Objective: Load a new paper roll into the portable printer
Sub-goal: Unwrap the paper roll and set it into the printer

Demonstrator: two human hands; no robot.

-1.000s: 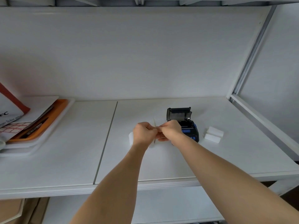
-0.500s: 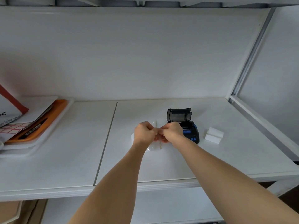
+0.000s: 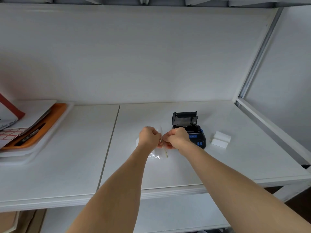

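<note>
Big white laminate shelf top [image 3: 70,165] under everything, seam running front to back, well left of the printer. Far left of the printer: white plastic tray [image 3: 42,148] holding an orange tray [image 3: 50,118] with papers and a dark pen-like thing (too small to say more).

Small black portable printer with blue buttons [image 3: 193,133] sitting right of the seam, lid flipped up and the paper bay open, nothing visible inside as far as can be told. Just right of the printer, two little white blocks [image 3: 220,140], maybe boxed rolls, hard to say.

Just left of the printer, both fists working at a clear crinkly plastic wrapper [image 3: 159,153] with something white inside, presumably the new paper roll. Left hand [image 3: 149,137] clenched, pinching the wrapper's top edge; right hand [image 3: 177,137] same deal, pinching it from the other side, knuckles nearly touching.

Progress-wise: lid open, so that part's done. Unwrapping looks underway, not finished. Left to do, by the look of it: free the roll, drop it in the bay, feed the end out, snap the lid shut.
</note>
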